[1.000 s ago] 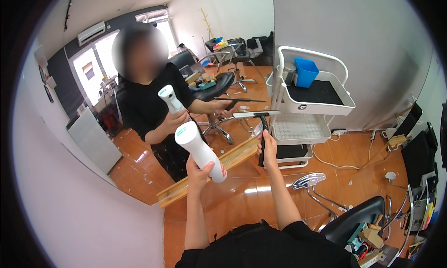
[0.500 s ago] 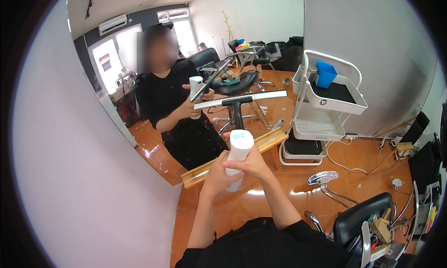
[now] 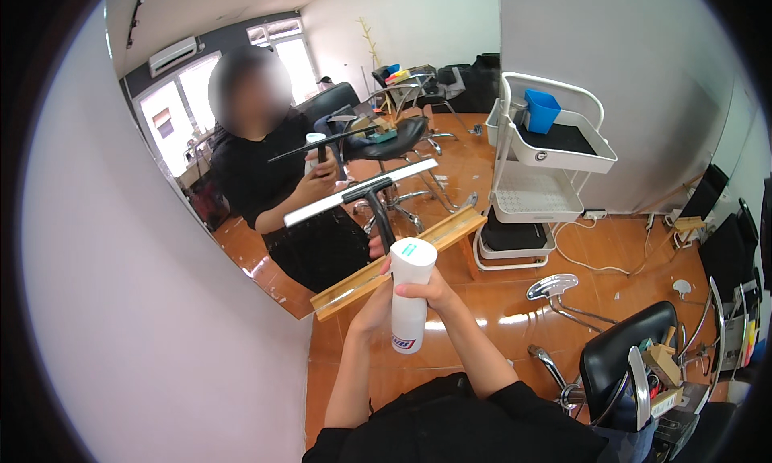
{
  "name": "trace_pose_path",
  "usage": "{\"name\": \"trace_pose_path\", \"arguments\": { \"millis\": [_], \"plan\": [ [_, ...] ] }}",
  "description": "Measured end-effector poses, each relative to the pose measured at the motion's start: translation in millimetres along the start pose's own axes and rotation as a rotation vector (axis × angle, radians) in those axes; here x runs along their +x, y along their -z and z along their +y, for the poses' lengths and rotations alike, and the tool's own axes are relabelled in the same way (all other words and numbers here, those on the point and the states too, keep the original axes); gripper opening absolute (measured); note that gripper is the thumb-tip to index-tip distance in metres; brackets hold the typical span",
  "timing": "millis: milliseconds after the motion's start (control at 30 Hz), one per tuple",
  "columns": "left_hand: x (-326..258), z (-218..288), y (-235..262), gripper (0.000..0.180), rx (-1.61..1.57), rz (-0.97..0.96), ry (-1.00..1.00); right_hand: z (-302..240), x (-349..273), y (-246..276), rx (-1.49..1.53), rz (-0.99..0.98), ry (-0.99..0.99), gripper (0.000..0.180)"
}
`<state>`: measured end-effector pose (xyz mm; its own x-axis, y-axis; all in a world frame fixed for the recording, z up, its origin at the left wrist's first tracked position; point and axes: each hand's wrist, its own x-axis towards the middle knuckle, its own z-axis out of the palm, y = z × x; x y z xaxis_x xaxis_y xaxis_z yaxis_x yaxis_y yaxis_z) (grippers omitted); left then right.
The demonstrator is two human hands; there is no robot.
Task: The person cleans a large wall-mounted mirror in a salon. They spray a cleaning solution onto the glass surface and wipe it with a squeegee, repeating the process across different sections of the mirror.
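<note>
In my right hand is a white bottle with a flat pale top and a printed label low on its side. My fingers are closed round its upper part. My left hand is just behind and left of the bottle, closed on the black handle of a T-shaped squeegee. Its long white-edged head tilts up to the right, in front of a mirror. The bottle hides the handle's lower end and part of my left fingers. The mirror reflects a person in black with the same bottle and squeegee.
A wooden ledge runs along the mirror's foot. Right of it stands a white three-tier trolley with a blue cup. Nearer are a chrome footrest and a black chair carrying boxes. A pale wall rises on the left.
The squeegee head has swung left and down, tilting more. My left hand has slid off the bottle's front to behind it. The bottle is slightly lower, and the view has shifted a little right.
</note>
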<state>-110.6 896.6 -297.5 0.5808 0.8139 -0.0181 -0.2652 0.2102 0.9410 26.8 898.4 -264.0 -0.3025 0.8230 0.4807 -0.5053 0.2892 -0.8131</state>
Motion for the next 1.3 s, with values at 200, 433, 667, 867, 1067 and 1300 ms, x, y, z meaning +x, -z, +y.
{"name": "trace_pose_path", "arguments": {
  "millis": [200,433,667,867,1067,1300],
  "plan": [
    [34,-28,-20,0.031,0.224,0.086,-0.137,-12,-27,44,-0.107,0.333,0.115,0.070],
    [67,-50,-25,0.026,0.126,0.257,-0.389,-28,-61,141,-0.220,0.903,0.119,0.043],
    [76,-52,-46,0.032,0.154,0.343,-0.408,-36,-79,214,-0.256,0.921,0.031,0.029],
    [82,-60,-50,0.030,0.090,0.411,-0.514,-31,-81,225,-0.180,1.018,0.077,0.029],
    [79,-59,-52,0.038,0.168,0.495,-0.531,-23,-81,220,-0.130,0.565,-0.189,0.030],
    [63,-61,-47,0.039,0.101,0.502,-0.637,2,-64,212,0.065,0.614,-0.117,0.028]
  ]
}}
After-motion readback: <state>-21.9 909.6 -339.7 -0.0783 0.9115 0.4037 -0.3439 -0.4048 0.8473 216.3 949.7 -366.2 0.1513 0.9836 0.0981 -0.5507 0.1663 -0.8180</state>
